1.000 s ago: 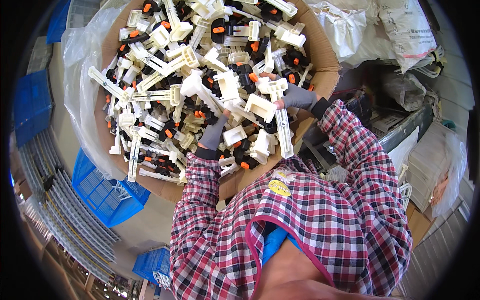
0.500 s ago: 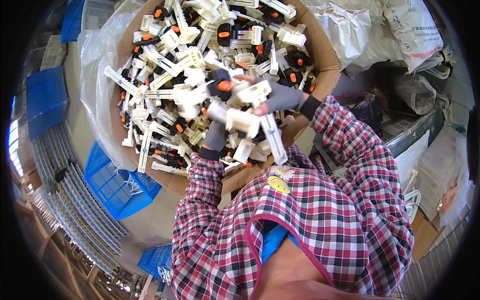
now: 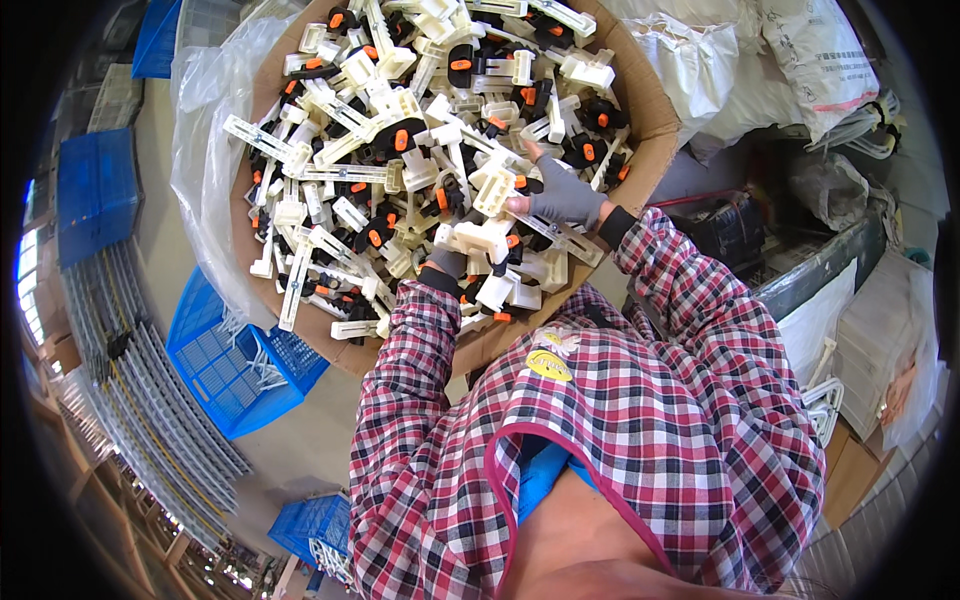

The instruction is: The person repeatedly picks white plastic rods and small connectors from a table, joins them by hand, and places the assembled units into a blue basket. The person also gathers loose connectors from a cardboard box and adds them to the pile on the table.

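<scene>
A big cardboard box [image 3: 655, 120] lined with clear plastic is heaped with several white plastic clip parts [image 3: 350, 130] that carry black and orange pieces. My right hand [image 3: 562, 195], in a grey fingerless glove, grips a bundle of the white parts [image 3: 495, 190] near the box's right side. My left hand [image 3: 447, 262], also gloved, is dug into the pile under that bundle, mostly hidden by the white pieces it holds [image 3: 480, 240]. Both sleeves are red plaid.
Blue plastic crates [image 3: 230, 365] stand on the floor left of the box, another blue crate [image 3: 95, 190] farther left. Metal racks [image 3: 140, 420] run along the lower left. White sacks [image 3: 800, 60] and a dark bin [image 3: 740, 235] lie to the right.
Both hands have drawn together over the pile's near right part, lifting a bundle of white parts. The view has shifted so the box sits higher and nearer.
</scene>
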A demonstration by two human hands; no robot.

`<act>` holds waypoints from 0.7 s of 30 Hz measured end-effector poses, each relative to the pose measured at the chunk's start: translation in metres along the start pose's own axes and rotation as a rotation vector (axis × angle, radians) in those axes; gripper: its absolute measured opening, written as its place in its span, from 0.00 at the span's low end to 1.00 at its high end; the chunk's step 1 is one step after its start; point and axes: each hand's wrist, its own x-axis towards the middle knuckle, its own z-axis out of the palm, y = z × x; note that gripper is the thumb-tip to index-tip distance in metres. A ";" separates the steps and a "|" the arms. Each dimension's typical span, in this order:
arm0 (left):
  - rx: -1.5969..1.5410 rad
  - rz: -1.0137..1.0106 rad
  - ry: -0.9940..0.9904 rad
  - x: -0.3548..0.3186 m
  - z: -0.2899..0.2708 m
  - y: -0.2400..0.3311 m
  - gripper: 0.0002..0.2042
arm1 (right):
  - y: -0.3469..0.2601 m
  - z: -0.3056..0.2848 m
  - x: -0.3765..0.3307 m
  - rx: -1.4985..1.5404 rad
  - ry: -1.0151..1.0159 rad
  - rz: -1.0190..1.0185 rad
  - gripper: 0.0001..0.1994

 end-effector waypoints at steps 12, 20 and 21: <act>0.131 -0.064 0.139 -0.016 0.046 -0.011 0.19 | 0.026 -0.026 0.001 0.098 -0.472 -0.055 0.64; -0.076 -0.008 0.315 -0.058 0.145 0.084 0.16 | -0.054 0.002 -0.004 0.449 -0.423 -0.153 0.59; -0.011 -0.025 0.372 -0.066 0.160 0.095 0.16 | -0.062 0.005 -0.002 0.433 -0.420 -0.172 0.59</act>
